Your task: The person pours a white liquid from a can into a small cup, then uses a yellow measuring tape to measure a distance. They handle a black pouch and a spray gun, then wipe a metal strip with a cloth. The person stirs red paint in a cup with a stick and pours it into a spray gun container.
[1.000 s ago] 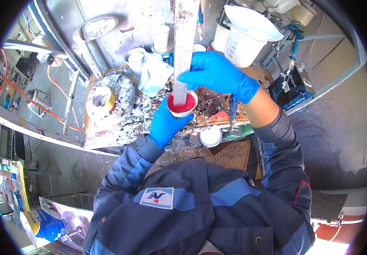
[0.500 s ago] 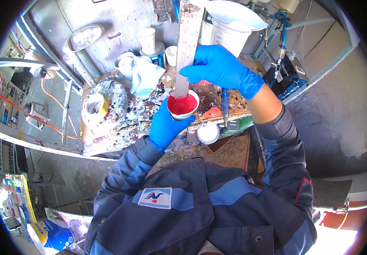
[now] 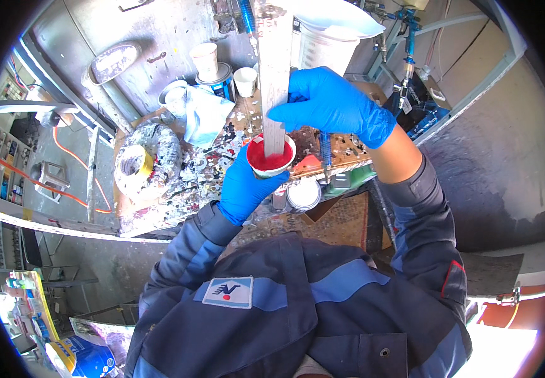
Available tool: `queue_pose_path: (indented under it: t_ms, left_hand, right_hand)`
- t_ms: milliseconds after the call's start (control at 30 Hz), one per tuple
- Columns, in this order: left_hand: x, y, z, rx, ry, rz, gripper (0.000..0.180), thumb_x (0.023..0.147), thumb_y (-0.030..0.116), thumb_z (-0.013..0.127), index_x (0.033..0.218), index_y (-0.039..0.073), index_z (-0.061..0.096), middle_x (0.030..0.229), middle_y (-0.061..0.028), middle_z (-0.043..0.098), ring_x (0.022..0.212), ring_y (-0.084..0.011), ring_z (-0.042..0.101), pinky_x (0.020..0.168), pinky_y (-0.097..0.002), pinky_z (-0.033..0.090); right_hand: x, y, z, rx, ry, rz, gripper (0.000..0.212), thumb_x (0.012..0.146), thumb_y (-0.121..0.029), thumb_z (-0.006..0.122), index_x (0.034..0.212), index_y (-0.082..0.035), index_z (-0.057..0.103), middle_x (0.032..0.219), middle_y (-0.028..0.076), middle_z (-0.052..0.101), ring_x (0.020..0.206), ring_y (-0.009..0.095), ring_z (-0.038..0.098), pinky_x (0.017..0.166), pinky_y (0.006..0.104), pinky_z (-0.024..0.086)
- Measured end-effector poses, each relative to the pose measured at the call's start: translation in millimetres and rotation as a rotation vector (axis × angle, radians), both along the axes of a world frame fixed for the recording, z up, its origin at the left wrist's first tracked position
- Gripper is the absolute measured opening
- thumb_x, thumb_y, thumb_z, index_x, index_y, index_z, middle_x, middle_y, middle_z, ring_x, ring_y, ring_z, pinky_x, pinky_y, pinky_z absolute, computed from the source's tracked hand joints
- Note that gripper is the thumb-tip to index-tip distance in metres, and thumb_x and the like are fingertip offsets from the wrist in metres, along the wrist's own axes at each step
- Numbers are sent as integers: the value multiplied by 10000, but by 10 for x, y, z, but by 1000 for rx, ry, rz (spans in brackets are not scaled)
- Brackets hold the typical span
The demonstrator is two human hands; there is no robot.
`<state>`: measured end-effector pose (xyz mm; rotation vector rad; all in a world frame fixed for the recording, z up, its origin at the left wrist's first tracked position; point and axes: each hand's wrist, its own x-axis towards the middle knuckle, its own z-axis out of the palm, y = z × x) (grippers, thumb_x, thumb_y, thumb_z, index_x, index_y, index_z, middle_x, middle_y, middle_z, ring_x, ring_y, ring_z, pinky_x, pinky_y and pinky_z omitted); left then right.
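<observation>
My left hand (image 3: 246, 189), in a blue glove, is wrapped round a small white cup (image 3: 271, 173) with red paint (image 3: 261, 155) inside. Pinched in my gloved right hand (image 3: 332, 104) is a long flat mixing stick (image 3: 275, 82) with printed markings. The stick stands nearly upright, its lower end dipping into the paint, so its tip is hidden. Both hands are above the near edge of a paint-spattered workbench (image 3: 200, 173).
On the bench are a tape roll (image 3: 136, 162), a light blue cloth (image 3: 208, 114), a paint can (image 3: 218, 82) topped by a paper cup (image 3: 204, 59), another white cup (image 3: 245, 82) and a large white container (image 3: 326, 47). A lidded can (image 3: 304, 194) sits below the bench edge. Blue-fitted hoses (image 3: 409, 50) hang at right.
The stick has shifted within the cup toward its near right side and sits slightly lower. My left hand keeps the cup in about the same place. The view has shifted a little.
</observation>
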<state>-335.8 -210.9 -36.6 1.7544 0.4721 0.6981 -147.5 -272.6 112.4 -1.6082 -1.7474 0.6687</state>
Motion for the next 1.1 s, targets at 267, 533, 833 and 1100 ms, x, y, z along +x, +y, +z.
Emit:
queue_pose_path:
  t_ms: [267, 533, 833, 1100]
  left_hand:
    - [46, -44, 4, -23, -44, -19, 736, 721, 305, 859, 1302, 33, 498, 1201, -138, 637, 1077, -236, 639, 890, -347, 525]
    - [83, -36, 0, 8, -8, -46, 746, 720, 319, 856, 1307, 32, 496, 1189, -137, 646, 1061, -236, 649, 877, -350, 533]
    - [128, -40, -23, 8, 34, -71, 758, 715, 303, 862, 1318, 32, 492, 1204, -142, 639, 1074, -232, 642, 886, -349, 530]
    - [132, -17, -14, 44, 19, -68, 800, 698, 330, 874, 1325, 25, 484, 1210, -153, 636, 1082, -247, 643, 880, -348, 537]
  right_hand:
    - [-10, -106, 171, -21, -127, -96, 315, 871, -268, 672, 1083, -37, 701, 881, 140, 705, 791, 186, 690, 728, 320, 549]
    - [-5, -112, 36, 92, -1, -79, 308, 852, -272, 689, 1056, -43, 715, 854, 140, 709, 771, 192, 689, 726, 325, 549]
    - [80, -122, 18, 37, -32, -61, 312, 848, -264, 703, 1058, -34, 710, 868, 142, 713, 776, 177, 690, 723, 311, 549]
    - [103, -160, 9, -1, 47, -63, 290, 865, -237, 702, 1067, -28, 709, 851, 122, 707, 767, 158, 687, 707, 308, 556]
